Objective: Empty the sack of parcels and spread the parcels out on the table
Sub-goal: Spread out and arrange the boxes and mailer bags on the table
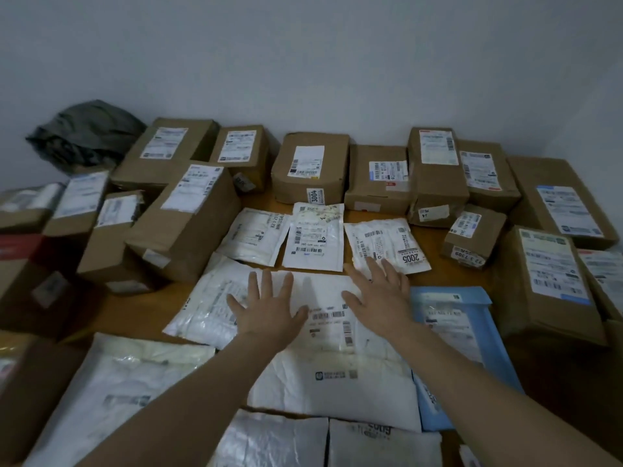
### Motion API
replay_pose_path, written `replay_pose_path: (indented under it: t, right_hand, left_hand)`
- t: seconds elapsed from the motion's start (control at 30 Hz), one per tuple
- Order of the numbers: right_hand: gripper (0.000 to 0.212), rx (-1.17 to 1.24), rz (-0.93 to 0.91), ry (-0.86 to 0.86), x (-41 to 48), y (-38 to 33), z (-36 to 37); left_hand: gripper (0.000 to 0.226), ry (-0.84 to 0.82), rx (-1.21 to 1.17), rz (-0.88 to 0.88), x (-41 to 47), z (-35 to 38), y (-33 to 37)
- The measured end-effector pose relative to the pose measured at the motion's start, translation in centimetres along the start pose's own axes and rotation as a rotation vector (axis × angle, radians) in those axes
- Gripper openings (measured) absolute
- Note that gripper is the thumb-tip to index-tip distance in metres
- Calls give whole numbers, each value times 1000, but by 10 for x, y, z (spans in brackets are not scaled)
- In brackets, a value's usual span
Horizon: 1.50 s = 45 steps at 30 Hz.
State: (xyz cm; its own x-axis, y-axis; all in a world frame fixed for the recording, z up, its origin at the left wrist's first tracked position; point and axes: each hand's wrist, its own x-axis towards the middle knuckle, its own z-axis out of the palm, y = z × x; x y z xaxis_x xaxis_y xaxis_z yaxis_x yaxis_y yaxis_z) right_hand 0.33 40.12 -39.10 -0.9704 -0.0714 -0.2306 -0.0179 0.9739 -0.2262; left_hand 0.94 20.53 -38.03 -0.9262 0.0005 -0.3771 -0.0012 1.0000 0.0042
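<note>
Left grip: the left grip (269, 308) lies palm down, fingers straight and spread, clamped on nothing. It presses near the far left corner of the large white mailer (337, 382), and its outer fingers reach over the tilted mailer (202, 305) beside it.
Right grip: the right grip (381, 298) is also flat and spread, holding nothing. It rests on the far right part of the same mailer, with its fingertips at the near edge of the small mailer marked 2005 (387, 241).
Large white mailer: it lies mid-bench, directly under both grips. Its long axis runs from the person toward the wall, and its right edge overlaps the blue mailer (472, 318).
Nearer grip: neither is nearer, since both sit on the far end. Any slide would likely be two-handed.
Free room: a strip of bare bench (435, 244) shows beyond and to the right.
Sack: the sack (87, 133) lies crumpled in the far left corner, well apart from both grips. It looks slack and probably emptied.
Boxes: the cardboard boxes (310, 166) line the wall and both sides.
Stage: judged to be final flattening and spacing.
</note>
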Motion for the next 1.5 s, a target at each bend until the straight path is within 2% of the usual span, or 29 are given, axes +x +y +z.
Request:
replay_pose_path:
  t: [0.13, 0.2, 0.27, 0.33, 0.43, 0.5, 0.6, 0.7, 0.8, 0.9, 1.07, 1.17, 1.37, 1.5]
  right_hand:
    - [66, -7, -81, -252, -30, -35, 18]
    - [67, -69, -43, -314, -36, -38, 23]
    - [65, -112, 5, -295, -39, -44, 23]
    - [63, -135, 17, -242, -43, -61, 22]
    - [61, -86, -43, -208, -49, -110, 22]
    - [66, -33, -126, -247, -55, -150, 26]
    - [89, 4, -234, -346, -67, -204, 41]
    - [102, -180, -301, -404, -76, -229, 58]
    - [99, -265, -233, -381, -81, -233, 66]
    - [95, -220, -143, -361, -83, -239, 60]
    - [78, -106, -87, -201, -74, -264, 33]
    - [70, -75, -109, -116, -61, -278, 15]
    - [63, 64, -113, -13, -27, -315, -6]
    - [70, 136, -32, 23, -13, -338, -13]
  left_hand:
    - [68, -92, -118, -117, -6, 5, -37]
    - [66, -157, -254, -78, -6, 10, -51]
    - [65, -149, -321, 13, -11, 8, -63]
    - [64, -73, -342, 45, -19, 5, -79]
    - [61, 12, -260, -60, -39, 1, -113]
    - [62, -10, -218, -169, -55, 3, -137]
    - [62, -97, -262, -310, -75, 12, -168]
    - [69, -199, -379, -251, -85, 29, -189]
    - [74, -245, -453, -88, -89, 30, -207]
    - [68, -135, -483, 6, -94, 13, -225]
    - [57, 31, -394, 53, -92, -24, -258]
    - [61, 113, -363, 25, -89, -40, -273]
    - [63, 153, -352, -134, -85, -58, -304]
    - [61, 204, -322, -213, -70, -66, -330]
